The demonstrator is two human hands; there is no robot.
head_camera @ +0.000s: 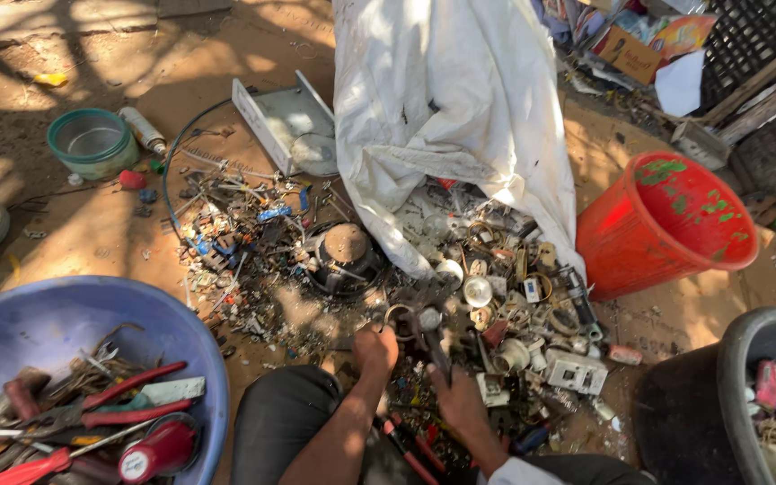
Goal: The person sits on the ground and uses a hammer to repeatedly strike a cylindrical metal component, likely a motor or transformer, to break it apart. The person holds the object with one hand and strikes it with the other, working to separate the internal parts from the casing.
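Metal scrap part (409, 321), small and dark with a ring at one end, is pinched between both hands at the near edge of the scrap heap (334, 260) on the dirt ground. Left hand (375, 346) curls around its left side; right hand (454, 395) grips dark-handled pliers (436, 348) against it. Red-handled pliers (406, 447) lie between the knees. Heap spills from a white sack (446, 99). Red bucket (662, 220) to the right looks empty; black tub (729, 395) holds some pieces; blue basin (47, 323) holds tools. Judged: most of heap unsorted.
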